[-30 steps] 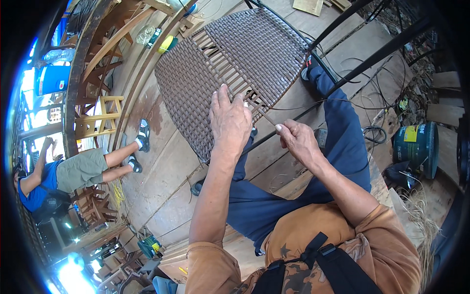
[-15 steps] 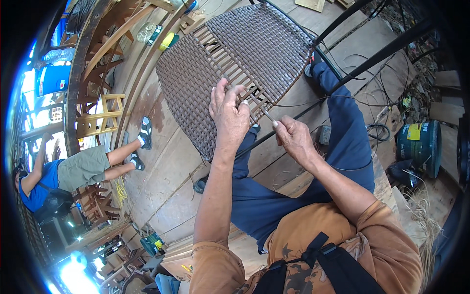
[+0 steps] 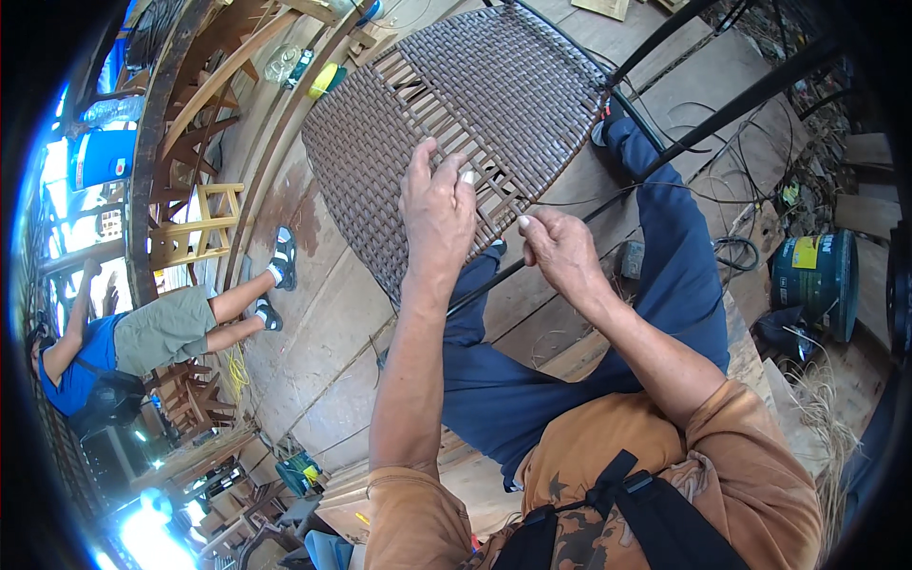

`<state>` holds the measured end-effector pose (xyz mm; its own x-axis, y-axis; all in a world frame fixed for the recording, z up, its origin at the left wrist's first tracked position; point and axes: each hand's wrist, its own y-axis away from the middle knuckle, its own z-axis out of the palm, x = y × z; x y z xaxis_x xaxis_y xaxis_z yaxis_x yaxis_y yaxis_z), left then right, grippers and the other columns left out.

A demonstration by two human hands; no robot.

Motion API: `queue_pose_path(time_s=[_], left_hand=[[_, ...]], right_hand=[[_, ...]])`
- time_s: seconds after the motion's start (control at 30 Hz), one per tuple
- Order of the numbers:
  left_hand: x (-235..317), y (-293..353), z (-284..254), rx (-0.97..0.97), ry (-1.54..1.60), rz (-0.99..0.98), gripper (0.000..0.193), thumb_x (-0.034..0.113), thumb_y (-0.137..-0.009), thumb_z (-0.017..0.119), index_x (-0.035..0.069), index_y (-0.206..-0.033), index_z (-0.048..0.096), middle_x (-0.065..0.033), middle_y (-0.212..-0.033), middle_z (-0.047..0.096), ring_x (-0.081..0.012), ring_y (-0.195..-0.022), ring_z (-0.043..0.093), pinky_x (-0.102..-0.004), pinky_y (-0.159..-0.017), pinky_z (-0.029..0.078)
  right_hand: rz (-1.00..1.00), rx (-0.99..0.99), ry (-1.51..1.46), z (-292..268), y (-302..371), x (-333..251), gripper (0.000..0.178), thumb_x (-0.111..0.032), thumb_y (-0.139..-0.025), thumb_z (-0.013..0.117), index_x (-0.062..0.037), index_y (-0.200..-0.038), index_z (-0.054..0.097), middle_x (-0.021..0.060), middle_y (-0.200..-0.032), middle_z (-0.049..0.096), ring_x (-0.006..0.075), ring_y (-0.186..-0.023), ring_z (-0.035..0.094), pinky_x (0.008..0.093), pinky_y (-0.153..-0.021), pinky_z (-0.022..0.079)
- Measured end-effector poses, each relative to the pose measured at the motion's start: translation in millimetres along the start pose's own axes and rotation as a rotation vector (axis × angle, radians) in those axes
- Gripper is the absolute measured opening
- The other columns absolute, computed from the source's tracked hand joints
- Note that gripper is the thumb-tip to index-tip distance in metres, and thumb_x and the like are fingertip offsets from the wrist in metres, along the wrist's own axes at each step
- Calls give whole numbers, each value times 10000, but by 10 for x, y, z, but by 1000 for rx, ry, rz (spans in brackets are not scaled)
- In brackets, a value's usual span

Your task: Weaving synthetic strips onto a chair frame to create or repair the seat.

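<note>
Pale boards cover the floor (image 3: 318, 328), with a person (image 3: 157, 332) in a blue shirt and a light wooden frame (image 3: 197, 228) off to the left of the brown woven panel (image 3: 508, 90), and a dark green bucket (image 3: 812, 285) well to its right. The panel stands in front of the seated worker, a band of unfilled strips (image 3: 439, 116) running across it between two closely woven parts. The left hand (image 3: 439, 218) is on the near part of the panel beside that band, its fingers spread apart. The right hand (image 3: 567, 252) is just beside the panel's near right edge, thumb and fingers drawn together; whether they pinch a strip cannot be told. A thin strand (image 3: 575, 204) trails rightward from that edge.
</note>
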<state>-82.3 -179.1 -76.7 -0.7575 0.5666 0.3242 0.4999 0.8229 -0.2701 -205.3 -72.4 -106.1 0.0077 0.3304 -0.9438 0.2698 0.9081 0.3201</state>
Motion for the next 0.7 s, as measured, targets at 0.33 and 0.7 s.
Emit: queue_pose_path(time_s=[0.33,0.7], left_hand=[[-45,-114,-16,-106,-178,63,255,74,-769,546,27,-1009,615,-136,-1149,483,-321,-1021,459,-401,-877,398],[-163,-171,48,-36,304,-252,275,19,-770,459,25,-993,621,-158,-1205,455,-332,-1111,435,-417,-966,339]], right_hand=[[29,-76,58,-181,20,-30,304,-221,-877,476,-4,-683,563,86,-517,534,186,-498,528,332,-549,433],[-89,-17,155,-58,-28,-72,282,-235,-898,471,-1,-774,568,111,-560,571,292,-580,597,387,-593,460]])
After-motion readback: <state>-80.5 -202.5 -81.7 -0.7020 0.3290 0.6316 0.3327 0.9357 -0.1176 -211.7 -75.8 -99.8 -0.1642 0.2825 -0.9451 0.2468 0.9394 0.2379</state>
